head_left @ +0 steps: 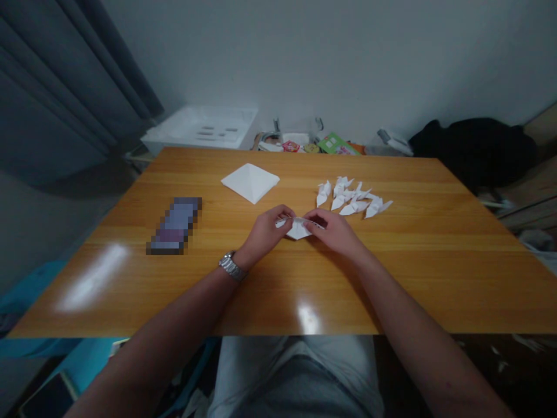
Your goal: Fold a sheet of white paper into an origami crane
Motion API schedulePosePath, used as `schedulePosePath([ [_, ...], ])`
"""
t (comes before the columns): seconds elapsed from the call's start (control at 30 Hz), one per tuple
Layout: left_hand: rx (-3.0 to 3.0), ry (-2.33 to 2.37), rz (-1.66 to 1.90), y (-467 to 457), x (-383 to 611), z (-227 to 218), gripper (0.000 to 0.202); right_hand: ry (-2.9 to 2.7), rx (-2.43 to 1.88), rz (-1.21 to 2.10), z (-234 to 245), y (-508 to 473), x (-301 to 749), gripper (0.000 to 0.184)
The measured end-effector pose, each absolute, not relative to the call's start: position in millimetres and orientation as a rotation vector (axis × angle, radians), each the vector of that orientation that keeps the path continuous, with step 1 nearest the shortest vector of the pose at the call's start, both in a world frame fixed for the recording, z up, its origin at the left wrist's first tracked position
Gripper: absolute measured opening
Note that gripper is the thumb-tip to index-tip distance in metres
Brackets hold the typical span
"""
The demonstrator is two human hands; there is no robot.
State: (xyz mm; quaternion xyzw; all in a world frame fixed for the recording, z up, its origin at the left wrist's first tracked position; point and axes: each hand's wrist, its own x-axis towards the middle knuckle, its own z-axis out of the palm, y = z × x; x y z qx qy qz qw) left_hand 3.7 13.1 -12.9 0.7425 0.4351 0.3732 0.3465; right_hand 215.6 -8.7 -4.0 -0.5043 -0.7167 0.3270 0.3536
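Note:
Between my two hands is a small piece of folded white paper (298, 230), creased and pointed at its near side. My left hand (272, 227), with a metal watch (232, 266) on its wrist, pinches the paper's left part. The right part is gripped by the thumb and fingers of my right hand (333, 229). Beyond my right hand lies a group of several folded white paper cranes (353, 196). A flat stack of white paper (250, 182) rests farther back, to the left of the cranes.
A pixelated phone (174, 226) lies at the left on the glossy wooden table (435, 261). Behind the table's far edge are a white plastic tray (204, 128), a green packet (338, 144) and other small items. Dark cloth (474, 151) is heaped at the back right.

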Motion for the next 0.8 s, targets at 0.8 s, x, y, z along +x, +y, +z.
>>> schedulePosePath([
  [0.8, 1.91, 0.991, 0.95, 11.0, 1.5, -5.7, 0.023, -1.86, -1.233, 0.848, 5.0, -10.7, 217.4, 0.021],
])
